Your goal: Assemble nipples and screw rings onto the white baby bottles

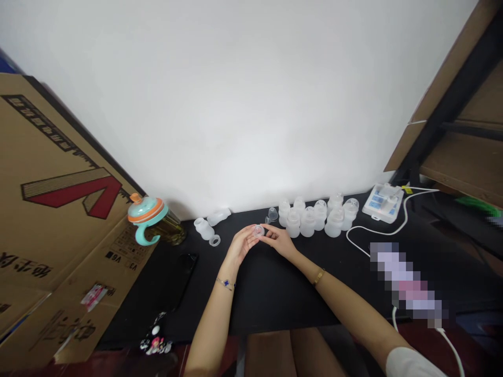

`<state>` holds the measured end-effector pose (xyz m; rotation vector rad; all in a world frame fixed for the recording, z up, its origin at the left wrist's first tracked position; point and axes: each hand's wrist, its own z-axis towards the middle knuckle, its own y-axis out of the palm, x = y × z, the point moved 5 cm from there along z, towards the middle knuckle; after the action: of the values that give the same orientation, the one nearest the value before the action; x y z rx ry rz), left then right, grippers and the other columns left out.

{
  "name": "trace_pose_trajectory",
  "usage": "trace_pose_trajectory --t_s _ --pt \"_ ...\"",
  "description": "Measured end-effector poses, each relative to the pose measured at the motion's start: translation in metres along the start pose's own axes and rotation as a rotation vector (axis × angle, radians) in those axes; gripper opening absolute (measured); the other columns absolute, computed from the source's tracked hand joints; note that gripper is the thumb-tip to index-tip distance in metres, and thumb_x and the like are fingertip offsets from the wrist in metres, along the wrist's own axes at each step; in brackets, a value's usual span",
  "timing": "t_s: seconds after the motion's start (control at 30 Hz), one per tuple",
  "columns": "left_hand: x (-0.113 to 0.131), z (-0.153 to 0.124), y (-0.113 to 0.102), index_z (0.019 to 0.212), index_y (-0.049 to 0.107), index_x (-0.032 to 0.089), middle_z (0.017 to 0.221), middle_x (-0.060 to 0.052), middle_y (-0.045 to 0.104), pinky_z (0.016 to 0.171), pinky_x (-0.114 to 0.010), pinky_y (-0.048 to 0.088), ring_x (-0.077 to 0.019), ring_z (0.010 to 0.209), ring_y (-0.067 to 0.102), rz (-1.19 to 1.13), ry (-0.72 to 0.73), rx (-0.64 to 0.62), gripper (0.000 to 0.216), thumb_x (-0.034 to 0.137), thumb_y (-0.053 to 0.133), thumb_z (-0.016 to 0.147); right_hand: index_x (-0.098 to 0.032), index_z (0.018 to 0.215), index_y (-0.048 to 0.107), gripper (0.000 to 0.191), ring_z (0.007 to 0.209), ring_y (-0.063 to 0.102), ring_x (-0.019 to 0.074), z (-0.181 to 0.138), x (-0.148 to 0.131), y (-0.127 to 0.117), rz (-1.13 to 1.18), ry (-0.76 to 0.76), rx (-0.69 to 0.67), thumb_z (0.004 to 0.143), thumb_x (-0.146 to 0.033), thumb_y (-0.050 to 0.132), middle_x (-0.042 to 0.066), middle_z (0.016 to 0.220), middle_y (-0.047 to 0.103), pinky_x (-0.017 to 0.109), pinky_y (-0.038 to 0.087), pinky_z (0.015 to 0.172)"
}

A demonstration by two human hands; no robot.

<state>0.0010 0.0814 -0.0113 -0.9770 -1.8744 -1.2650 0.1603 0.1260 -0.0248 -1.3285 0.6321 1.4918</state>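
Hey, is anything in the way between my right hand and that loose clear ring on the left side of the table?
Yes: your left hand and the small clear piece held in both hands lie between your right hand and the loose clear ring. Nothing visible blocks the left hand.

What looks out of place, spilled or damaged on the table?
One whitish bottle near the wall lies on its side, unlike the upright bottles beyond the right hand. No spill or damage is visible.
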Motion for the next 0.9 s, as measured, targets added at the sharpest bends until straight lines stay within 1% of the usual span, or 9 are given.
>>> trace_pose_trajectory --t_s 0.17,0.53,0.7,0.8,0.9 --pt "0.0005 -0.0009 0.0000 0.104 0.072 0.010 0.098 -0.013 0.079 0.075 -0.024 0.061 -0.0163 0.079 0.075 -0.013 0.002 -0.004 0.020 0.016 0.073 0.085 -0.020 0.129 0.073 0.058 0.054 0.043 0.0105 -0.0003 -0.0012 0.0002 0.014 0.004 0.005 0.081 -0.053 0.075 -0.003 0.071 0.060 0.024 0.039 0.055" --pt "0.0007 -0.0027 0.0010 0.104 0.072 0.011 0.095 -0.011 0.079 0.071 -0.023 0.061 -0.0159 0.076 0.075 -0.044 -0.028 0.009 0.021 0.014 0.073 0.084 -0.022 0.129 0.072 0.057 0.053 0.043 0.0105 -0.0004 -0.0004 0.0013 0.012 0.011 -0.001 0.081 -0.052 0.076 -0.003 0.071 0.061 0.025 0.040 0.055" --pt "0.0006 -0.0018 0.0008 0.103 0.072 0.010 0.095 -0.011 0.078 0.072 -0.022 0.060 -0.0158 0.079 0.076 -0.049 -0.017 0.002 0.019 0.013 0.073 0.084 -0.023 0.129 0.071 0.054 0.052 0.044 0.0102 -0.0001 0.0011 0.0024 -0.014 -0.004 -0.009 0.081 -0.048 0.076 -0.003 0.073 0.063 0.024 0.039 0.053" --pt "0.0003 -0.0009 0.0006 0.104 0.071 0.011 0.099 -0.012 0.078 0.076 -0.024 0.061 -0.0170 0.083 0.076 -0.046 -0.011 -0.008 0.021 0.013 0.074 0.083 -0.024 0.130 0.069 0.052 0.052 0.046 0.0099 -0.0006 0.0008 0.0028 -0.056 -0.024 -0.009 0.083 -0.045 0.075 -0.002 0.078 0.066 0.023 0.039 0.053" --pt "-0.0002 -0.0011 0.0019 0.105 0.069 0.011 0.103 -0.013 0.078 0.081 -0.026 0.061 -0.0199 0.091 0.077 -0.043 -0.012 -0.021 0.023 0.015 0.075 0.083 -0.025 0.135 0.066 0.054 0.053 0.047 0.0088 -0.0023 -0.0034 0.0020 -0.086 -0.054 0.013 0.085 -0.041 0.073 0.001 0.095 0.070 0.024 0.042 0.054"
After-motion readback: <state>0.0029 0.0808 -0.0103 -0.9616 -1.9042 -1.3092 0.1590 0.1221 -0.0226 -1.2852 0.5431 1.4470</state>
